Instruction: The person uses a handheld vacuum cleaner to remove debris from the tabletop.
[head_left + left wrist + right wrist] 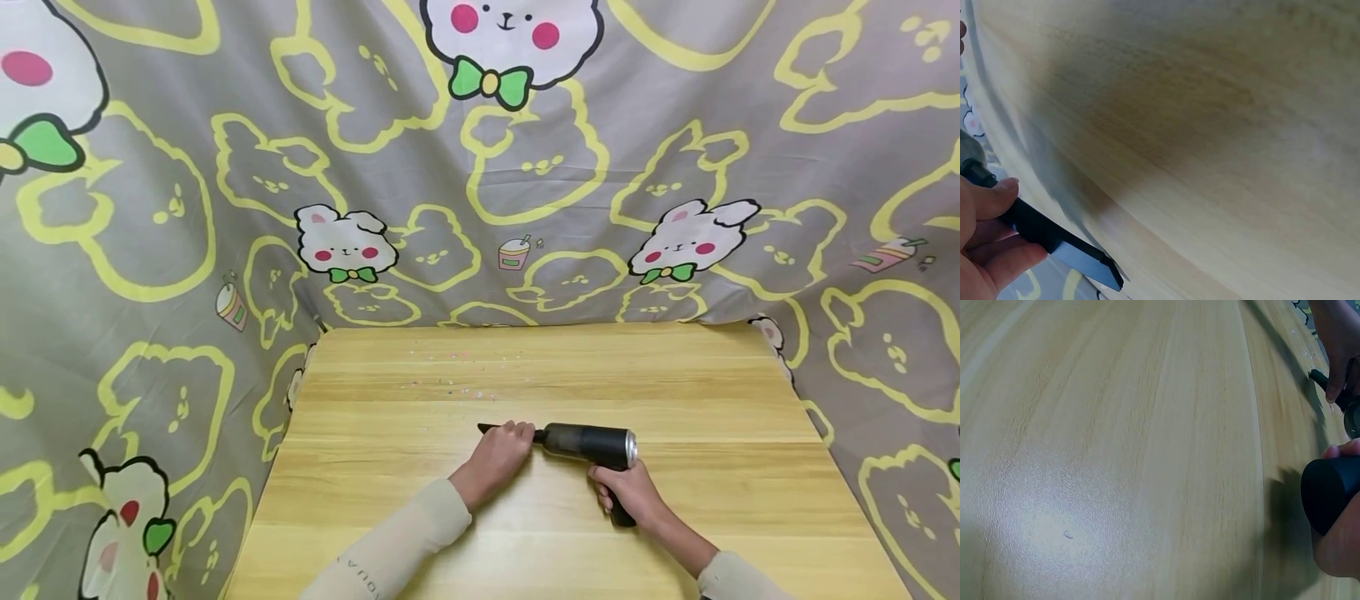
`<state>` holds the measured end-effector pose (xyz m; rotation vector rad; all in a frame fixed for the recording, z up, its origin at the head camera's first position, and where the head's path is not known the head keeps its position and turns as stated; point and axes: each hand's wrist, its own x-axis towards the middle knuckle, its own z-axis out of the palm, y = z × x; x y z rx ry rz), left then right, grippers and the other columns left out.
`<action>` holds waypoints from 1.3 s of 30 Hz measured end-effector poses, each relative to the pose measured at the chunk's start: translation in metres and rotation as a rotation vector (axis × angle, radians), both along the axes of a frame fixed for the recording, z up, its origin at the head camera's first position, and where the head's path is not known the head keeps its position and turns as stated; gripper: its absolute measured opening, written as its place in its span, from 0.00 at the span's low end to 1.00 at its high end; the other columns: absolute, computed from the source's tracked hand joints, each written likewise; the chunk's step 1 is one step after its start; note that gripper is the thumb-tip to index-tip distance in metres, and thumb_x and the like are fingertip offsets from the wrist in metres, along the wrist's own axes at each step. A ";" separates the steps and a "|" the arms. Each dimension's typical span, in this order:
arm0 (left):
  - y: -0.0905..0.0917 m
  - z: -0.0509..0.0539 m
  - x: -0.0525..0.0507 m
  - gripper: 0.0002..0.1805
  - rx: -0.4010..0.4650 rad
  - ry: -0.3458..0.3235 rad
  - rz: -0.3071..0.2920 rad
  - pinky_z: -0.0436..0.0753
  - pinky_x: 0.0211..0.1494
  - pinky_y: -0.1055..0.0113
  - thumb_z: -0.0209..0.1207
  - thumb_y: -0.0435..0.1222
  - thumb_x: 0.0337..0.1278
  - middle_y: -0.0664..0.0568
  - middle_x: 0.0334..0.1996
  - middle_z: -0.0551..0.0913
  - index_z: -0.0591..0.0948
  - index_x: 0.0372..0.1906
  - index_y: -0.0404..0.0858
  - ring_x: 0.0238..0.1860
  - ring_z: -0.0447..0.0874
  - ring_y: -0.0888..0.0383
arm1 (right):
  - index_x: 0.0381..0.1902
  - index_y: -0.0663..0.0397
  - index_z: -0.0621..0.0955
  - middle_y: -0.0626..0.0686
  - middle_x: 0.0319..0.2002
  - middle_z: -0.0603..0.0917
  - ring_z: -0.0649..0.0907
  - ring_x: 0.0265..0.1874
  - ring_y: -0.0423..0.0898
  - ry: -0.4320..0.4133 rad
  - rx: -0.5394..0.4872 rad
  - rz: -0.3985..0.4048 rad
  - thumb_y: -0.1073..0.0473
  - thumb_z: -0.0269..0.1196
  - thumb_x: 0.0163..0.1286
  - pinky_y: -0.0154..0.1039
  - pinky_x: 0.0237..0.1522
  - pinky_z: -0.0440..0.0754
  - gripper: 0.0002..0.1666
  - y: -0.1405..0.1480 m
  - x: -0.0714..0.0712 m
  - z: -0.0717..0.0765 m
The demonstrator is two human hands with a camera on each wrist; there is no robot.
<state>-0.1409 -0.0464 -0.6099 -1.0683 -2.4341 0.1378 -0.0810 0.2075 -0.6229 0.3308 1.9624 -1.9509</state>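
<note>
A black handheld vacuum cleaner (588, 442) with a see-through front section and a silver rear end is held above the table. My right hand (630, 493) grips its handle (1329, 494), which angles down from the body. At the front, my left hand (504, 454) holds the narrow black nozzle (1032, 228) between thumb and fingers. The nozzle's slanted tip points left in the head view. Small scattered bits of coloured confetti (467, 392) lie on the wood beyond the left hand.
The wood-grain table (675, 383) reaches back to a grey curtain (420, 183) printed with yellow outlines and white rabbits. That curtain also hangs along both sides. A tiny curled scrap (1068, 535) lies on the wood in the right wrist view.
</note>
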 end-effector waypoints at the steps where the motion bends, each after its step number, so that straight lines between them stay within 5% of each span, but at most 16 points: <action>1: -0.001 0.000 0.000 0.04 -0.002 0.000 0.000 0.84 0.24 0.76 0.67 0.28 0.62 0.57 0.27 0.87 0.84 0.36 0.40 0.24 0.82 0.65 | 0.27 0.64 0.74 0.48 0.14 0.74 0.73 0.10 0.43 -0.005 -0.005 0.001 0.67 0.65 0.67 0.38 0.15 0.79 0.12 0.000 0.000 0.000; 19: 0.004 0.002 0.001 0.04 -0.019 -0.010 -0.035 0.85 0.24 0.75 0.66 0.29 0.63 0.57 0.27 0.88 0.84 0.36 0.40 0.24 0.83 0.65 | 0.23 0.60 0.73 0.48 0.14 0.73 0.74 0.11 0.43 -0.029 0.006 0.021 0.66 0.63 0.69 0.37 0.16 0.80 0.15 0.005 0.005 0.003; 39: 0.040 0.008 -0.015 0.07 -0.127 -0.004 -0.078 0.85 0.29 0.79 0.61 0.28 0.68 0.59 0.26 0.85 0.86 0.36 0.42 0.24 0.81 0.68 | 0.26 0.55 0.73 0.47 0.15 0.73 0.73 0.11 0.43 -0.063 -0.034 -0.133 0.65 0.64 0.70 0.37 0.17 0.79 0.13 0.023 0.014 0.001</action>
